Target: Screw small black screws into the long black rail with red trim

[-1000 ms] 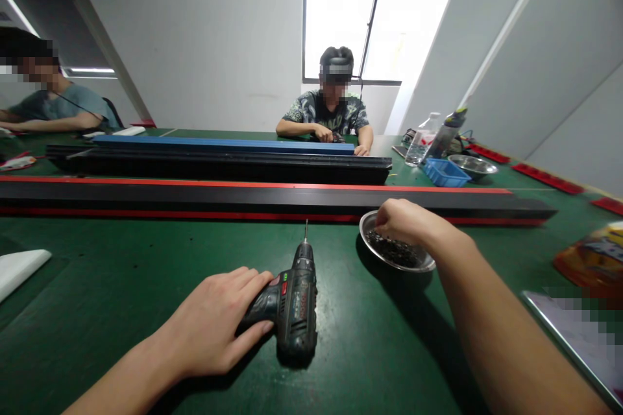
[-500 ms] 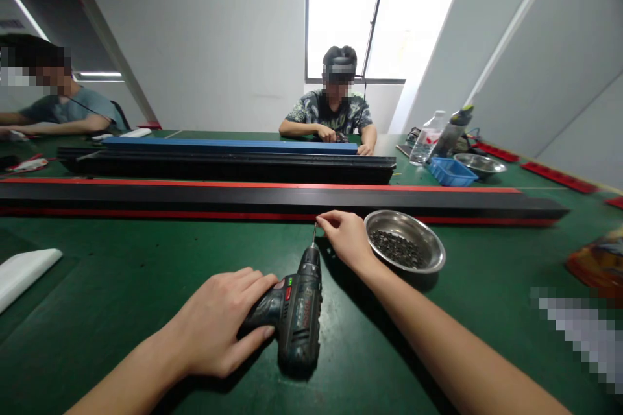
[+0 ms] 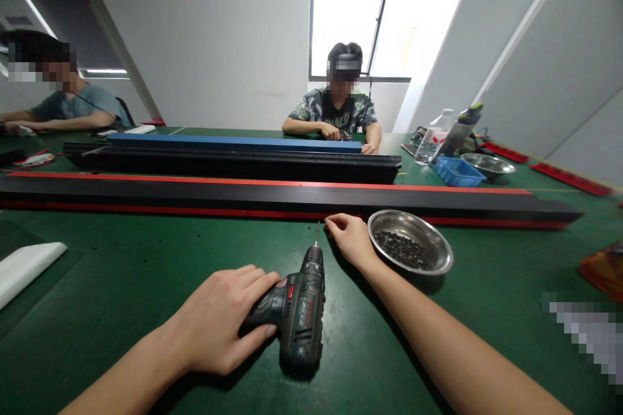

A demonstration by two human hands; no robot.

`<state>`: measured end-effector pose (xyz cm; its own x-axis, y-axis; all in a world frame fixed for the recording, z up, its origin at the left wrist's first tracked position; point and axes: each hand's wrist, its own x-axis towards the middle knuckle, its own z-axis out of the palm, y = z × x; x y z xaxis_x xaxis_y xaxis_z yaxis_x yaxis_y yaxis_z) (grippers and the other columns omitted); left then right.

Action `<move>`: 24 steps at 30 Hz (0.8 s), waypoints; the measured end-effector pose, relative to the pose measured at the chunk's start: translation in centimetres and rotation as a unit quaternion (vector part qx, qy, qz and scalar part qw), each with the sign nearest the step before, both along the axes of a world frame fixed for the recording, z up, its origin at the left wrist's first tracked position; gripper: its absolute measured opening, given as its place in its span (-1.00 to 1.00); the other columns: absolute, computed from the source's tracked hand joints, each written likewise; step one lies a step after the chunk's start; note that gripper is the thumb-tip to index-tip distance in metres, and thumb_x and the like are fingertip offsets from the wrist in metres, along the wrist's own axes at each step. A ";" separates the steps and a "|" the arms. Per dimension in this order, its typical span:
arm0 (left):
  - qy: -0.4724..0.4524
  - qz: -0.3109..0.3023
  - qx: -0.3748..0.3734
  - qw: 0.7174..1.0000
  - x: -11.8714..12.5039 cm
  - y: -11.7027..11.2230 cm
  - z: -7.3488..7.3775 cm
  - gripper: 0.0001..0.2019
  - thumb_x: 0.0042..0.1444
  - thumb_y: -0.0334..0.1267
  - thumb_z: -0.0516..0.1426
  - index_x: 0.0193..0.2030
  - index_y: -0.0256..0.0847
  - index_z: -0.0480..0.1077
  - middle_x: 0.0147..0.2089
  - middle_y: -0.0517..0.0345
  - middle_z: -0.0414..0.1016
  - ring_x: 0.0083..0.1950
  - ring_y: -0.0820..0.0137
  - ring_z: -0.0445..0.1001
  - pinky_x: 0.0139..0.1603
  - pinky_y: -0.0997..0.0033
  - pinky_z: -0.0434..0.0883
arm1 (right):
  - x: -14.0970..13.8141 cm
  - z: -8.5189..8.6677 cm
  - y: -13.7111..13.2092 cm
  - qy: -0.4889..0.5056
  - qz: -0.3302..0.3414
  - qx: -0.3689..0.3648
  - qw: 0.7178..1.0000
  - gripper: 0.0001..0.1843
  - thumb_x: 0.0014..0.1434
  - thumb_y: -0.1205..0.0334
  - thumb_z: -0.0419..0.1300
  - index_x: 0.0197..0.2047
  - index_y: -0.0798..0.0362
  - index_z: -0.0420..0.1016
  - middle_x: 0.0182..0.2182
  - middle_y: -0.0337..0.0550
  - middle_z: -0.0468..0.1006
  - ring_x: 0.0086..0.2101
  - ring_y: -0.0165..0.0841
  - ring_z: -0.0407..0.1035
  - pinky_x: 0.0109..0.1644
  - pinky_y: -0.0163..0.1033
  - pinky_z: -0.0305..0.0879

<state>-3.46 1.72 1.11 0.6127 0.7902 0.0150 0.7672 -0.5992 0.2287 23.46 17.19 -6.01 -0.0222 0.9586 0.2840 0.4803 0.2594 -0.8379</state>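
Observation:
A dark cordless drill [image 3: 302,311] lies on the green table [image 3: 121,285], its bit [image 3: 318,233] pointing away from me. My left hand [image 3: 219,321] is closed round the drill's handle. My right hand [image 3: 348,237] sits just right of the bit's tip, fingers pinched together; what they hold is too small to make out. A metal bowl [image 3: 409,249] of small dark screws stands right beside that hand. A long black rail with red edges [image 3: 272,196] runs across the table just beyond.
More black and blue rails [image 3: 233,155] lie behind. A person sits across the table, another at far left. Bottles [image 3: 438,139], a blue tray [image 3: 456,172] and a second bowl [image 3: 488,163] stand at back right. A white pad [image 3: 24,266] lies at left.
My right hand left the screw bowl and came left to the tip of the drill bit, fingers pinched. My left hand stayed on the drill.

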 end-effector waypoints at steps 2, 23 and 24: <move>0.006 0.002 0.003 1.000 0.2 -0.1 0.0 -0.52 0.26 -0.07 0.18 0.28 -0.13 0.30 0.09 -0.04 0.56 0.03 0.08 0.54 0.07 0.01 0.48 | 0.0 0.1 -0.1 -0.012 -0.003 0.012 1.000 -0.79 0.31 0.21 0.26 -0.19 0.07 0.75 -0.24 -0.06 0.76 -0.28 -0.20 0.64 -0.05 -0.13 0.48; 0.048 0.050 -0.015 0.997 1.3 -2.4 1.6 -0.61 0.35 -0.02 0.10 0.21 -0.12 0.42 0.04 -0.09 0.59 0.02 0.06 0.56 0.05 0.04 0.50 | -0.4 1.0 -0.8 -0.025 0.010 0.010 1.000 -0.78 0.29 0.27 0.21 -0.27 0.04 0.72 -0.29 -0.12 0.75 -0.26 -0.23 0.62 -0.09 -0.20 0.41; 0.047 0.049 -0.016 0.998 1.3 -2.4 1.6 -0.61 0.34 -0.02 0.10 0.21 -0.12 0.42 0.03 -0.08 0.59 0.01 0.06 0.56 0.05 0.05 0.50 | -0.4 1.0 -0.8 -0.025 0.011 0.010 1.000 -0.78 0.29 0.27 0.21 -0.28 0.03 0.72 -0.29 -0.12 0.75 -0.26 -0.23 0.62 -0.09 -0.20 0.41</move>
